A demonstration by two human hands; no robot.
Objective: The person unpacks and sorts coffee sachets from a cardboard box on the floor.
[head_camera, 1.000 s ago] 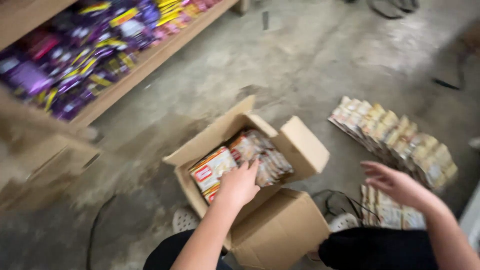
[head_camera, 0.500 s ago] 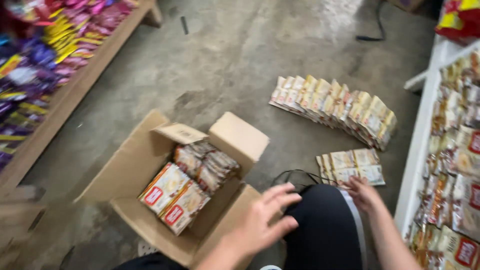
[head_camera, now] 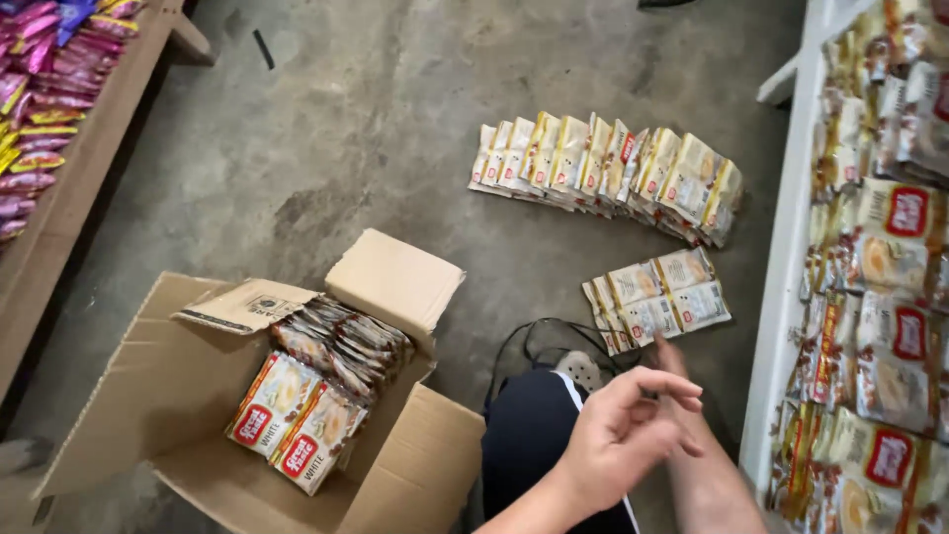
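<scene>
My left hand (head_camera: pixel 623 440) hovers above my dark-trousered knee (head_camera: pixel 534 435) with its fingers loosely apart and nothing in them. My right hand (head_camera: pixel 674 361) lies mostly hidden behind it. Only its blurred, outstretched fingertips show, just short of a small fanned pile of pale sachets (head_camera: pixel 657 297) on the floor, and they hold nothing. An open cardboard box (head_camera: pixel 148 396) to my left holds packs of sachets with red labels (head_camera: pixel 297 425).
A longer row of the same sachets (head_camera: pixel 613 168) lies further out on the concrete floor. A white shelf (head_camera: pixel 791 247) with hanging sachet strips runs along the right. A wooden shelf (head_camera: pixel 69 198) of purple and yellow packets stands at the left. A black cable (head_camera: pixel 524 346) lies near my knee.
My left hand has left the box and come across in front of my knee, over my right hand. The view has swung right and the white shelf now shows.
</scene>
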